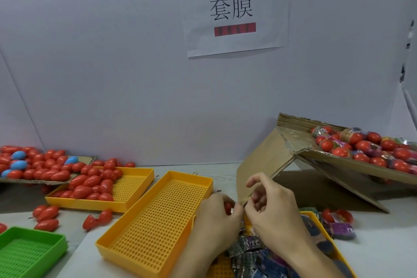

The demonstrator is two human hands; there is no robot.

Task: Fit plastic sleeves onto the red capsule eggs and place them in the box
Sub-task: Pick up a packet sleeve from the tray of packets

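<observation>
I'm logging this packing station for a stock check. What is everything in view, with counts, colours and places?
Red eggs: many, red, heaped in the far-left yellow tray, on the cardboard sheet and loose on the table.
Blue eggs: a few, blue, among the red ones at far left.
Yellow trays: three, yellow; left one holds eggs, middle one empty, right one holds sleeves.
Green tray: one, green, bottom left.
Plastic sleeves: a pile, purple and dark, in the right tray.
Cardboard box: one, brown, tilted at right, holding sleeved eggs.
Sleeved eggs: many in the box; a few on the table beside the right tray.
Paper sign: one, white, on the wall.
Left hand: holds a red egg.
Right hand: pinches something small; too hidden to name.
</observation>
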